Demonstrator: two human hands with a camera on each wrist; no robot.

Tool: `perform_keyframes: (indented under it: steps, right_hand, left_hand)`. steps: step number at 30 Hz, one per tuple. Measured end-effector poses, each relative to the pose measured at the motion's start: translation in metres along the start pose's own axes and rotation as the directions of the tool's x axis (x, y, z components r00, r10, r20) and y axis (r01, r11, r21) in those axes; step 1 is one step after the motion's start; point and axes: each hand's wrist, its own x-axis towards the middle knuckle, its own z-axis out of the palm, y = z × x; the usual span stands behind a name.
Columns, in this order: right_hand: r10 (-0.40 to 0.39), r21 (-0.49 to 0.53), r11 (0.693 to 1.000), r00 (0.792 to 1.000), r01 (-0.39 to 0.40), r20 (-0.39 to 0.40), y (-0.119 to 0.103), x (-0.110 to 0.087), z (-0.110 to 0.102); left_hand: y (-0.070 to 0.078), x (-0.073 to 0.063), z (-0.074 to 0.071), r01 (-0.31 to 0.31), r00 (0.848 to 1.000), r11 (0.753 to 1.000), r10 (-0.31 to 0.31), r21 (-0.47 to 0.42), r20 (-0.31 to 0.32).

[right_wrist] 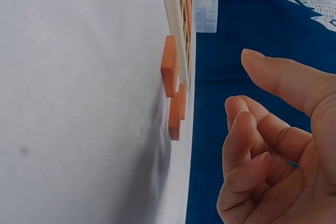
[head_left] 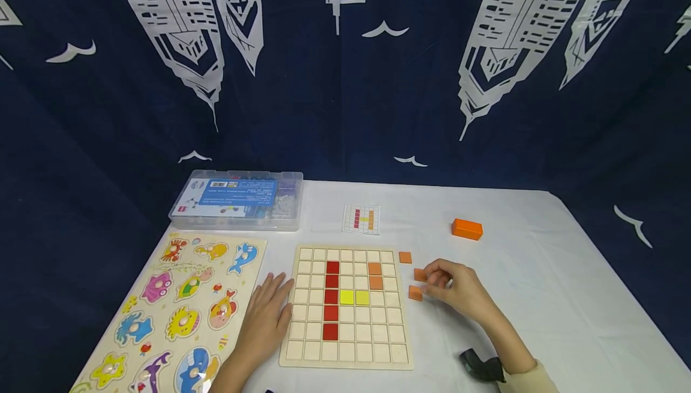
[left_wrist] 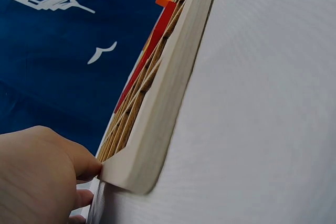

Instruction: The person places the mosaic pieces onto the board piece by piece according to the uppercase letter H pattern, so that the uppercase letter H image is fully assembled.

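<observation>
A wooden grid board (head_left: pixel 286 354) lies on the white table, holding a column of several red tiles (head_left: pixel 331 297), two yellow tiles (head_left: pixel 354 297) side by side and two orange tiles (head_left: pixel 375 276). My left hand (head_left: pixel 266 321) lies flat at the board's left side with fingers extended; the left wrist view has a fingertip touching the frame's corner. Right of the board are three loose orange tiles (head_left: pixel 405 257). Over the lower two hovers my right hand (head_left: pixel 459 288), fingers loosely bent. Nothing sits between thumb and fingers (right_wrist: pixel 244 135) in the right wrist view, apart from the tiles (right_wrist: pixel 169 69).
A pattern card (head_left: pixel 361 219) with red, yellow and orange squares lies behind the board. An orange block (head_left: pixel 466 229) stands at the back right. To the left are a sea-animal puzzle (head_left: pixel 205 285) and a clear plastic case (head_left: pixel 237 201). A dark blue curtain (head_left: pixel 345 99) hangs behind.
</observation>
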Motion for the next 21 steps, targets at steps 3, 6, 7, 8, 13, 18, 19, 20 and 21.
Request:
perform_keyframes:
  steps: [3,6,7,8,13,18,19,20,21]
  right_hand:
    - [0.006,-0.006,1.0,1.0,-0.006,0.001,0.001,0.0,0.001]
    - [0.007,-0.017,1.0,1.0,-0.007,0.002,0.003,0.0,0.003]
    - [0.009,-0.018,1.0,1.0,-0.009,0.001,0.004,0.001,0.004]
    - [0.009,-0.018,1.0,1.0,-0.009,0.001,0.005,0.001,0.004]
    - [-0.001,-0.016,1.0,1.0,0.001,0.012,0.009,0.001,0.007]
    - [-0.002,-0.01,1.0,0.999,0.003,0.032,0.013,0.001,0.009]
    - [0.001,-0.009,1.0,0.999,-0.001,0.033,0.014,0.001,0.01]
    - [0.005,-0.006,1.0,0.999,-0.005,0.035,0.015,0.001,0.01]
    - [0.009,-0.006,1.0,0.999,-0.009,0.035,0.015,0.001,0.011]
  left_hand:
    - [0.0,0.0,0.0,0.0,1.0,1.0,0.0,-0.002,-0.001]
    - [-0.001,0.0,0.001,-0.001,1.0,1.0,0.001,0.0,-0.003]
    - [-0.001,0.0,0.001,-0.001,1.0,1.0,0.001,0.001,-0.004]
    - [-0.001,0.0,0.001,-0.001,1.0,1.0,0.001,0.002,-0.004]
    - [-0.001,0.001,0.001,0.001,1.0,1.0,-0.001,0.003,-0.004]
    - [0.001,0.001,0.0,0.002,1.0,1.0,-0.002,0.002,-0.001]
    - [0.001,0.001,0.0,0.003,1.0,1.0,-0.003,0.003,-0.001]
    - [0.0,0.001,0.0,0.004,1.0,1.0,-0.004,0.003,-0.001]
    - [0.0,0.0,0.0,0.004,1.0,1.0,-0.004,0.003,-0.001]
